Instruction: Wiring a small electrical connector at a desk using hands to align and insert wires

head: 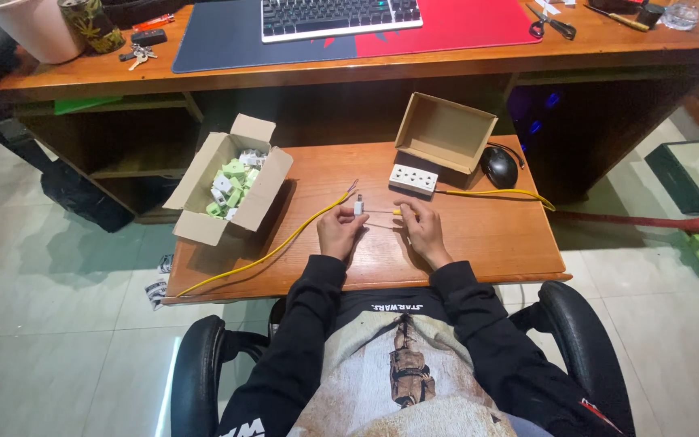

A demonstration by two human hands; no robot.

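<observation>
My left hand (pixel 340 232) rests on the low wooden table (pixel 495 243) and pinches a small white plug-like part (pixel 358 207) upright. My right hand (pixel 421 226) lies beside it, its fingers on a thin tool with a yellow tip (pixel 396 211) that points toward the white part. A yellow wire (pixel 285 243) runs from near my left hand to the table's left front corner. Another yellow wire (pixel 495 193) leads right from a white socket block (pixel 413 178) just beyond my hands.
An open cardboard box (pixel 204 212) of small green and white parts stands at the table's left. An empty open box (pixel 445 133) and a black mouse (pixel 499 167) sit at the back. Beyond is a desk with a keyboard (pixel 340 16), scissors (pixel 550 22) and keys (pixel 139 55).
</observation>
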